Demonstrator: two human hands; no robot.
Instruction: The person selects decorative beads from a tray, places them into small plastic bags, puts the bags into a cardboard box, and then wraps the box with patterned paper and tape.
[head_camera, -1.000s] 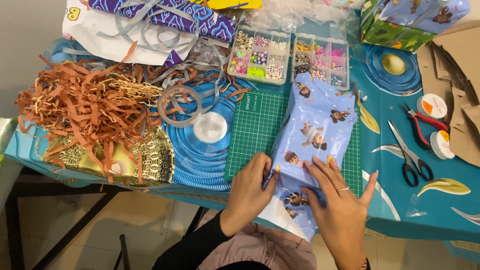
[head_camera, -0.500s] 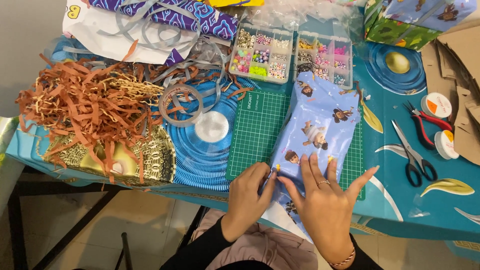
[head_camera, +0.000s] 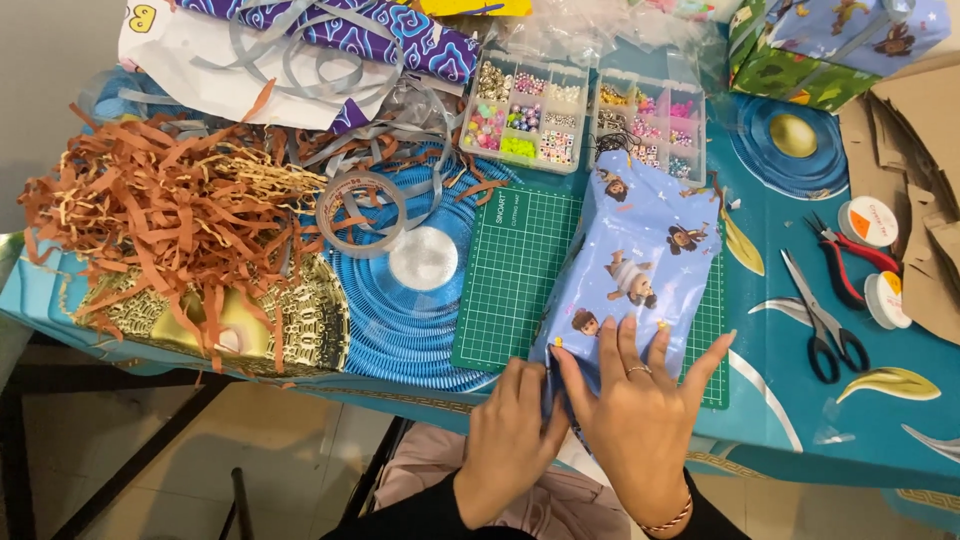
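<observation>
A parcel wrapped in light blue paper with cartoon figures (head_camera: 640, 250) lies on a green cutting mat (head_camera: 515, 270) at the table's near edge. My right hand (head_camera: 640, 420) lies flat on the parcel's near end with its fingers spread. My left hand (head_camera: 515, 440) sits at the same end, its fingers pinching the paper's left fold against the parcel. The two hands touch each other and hide the paper's near flap.
A tape roll (head_camera: 358, 210) lies left of the mat beside orange paper shred (head_camera: 150, 220). Two clear bead boxes (head_camera: 580, 115) stand behind the parcel. Scissors (head_camera: 822, 320), red pliers (head_camera: 850, 265) and thread spools (head_camera: 868, 220) lie right, near cardboard pieces (head_camera: 915, 130).
My right hand slid left and flattened over the parcel's near end. The hanging flap of paper is now folded in under both hands, which have closed together.
</observation>
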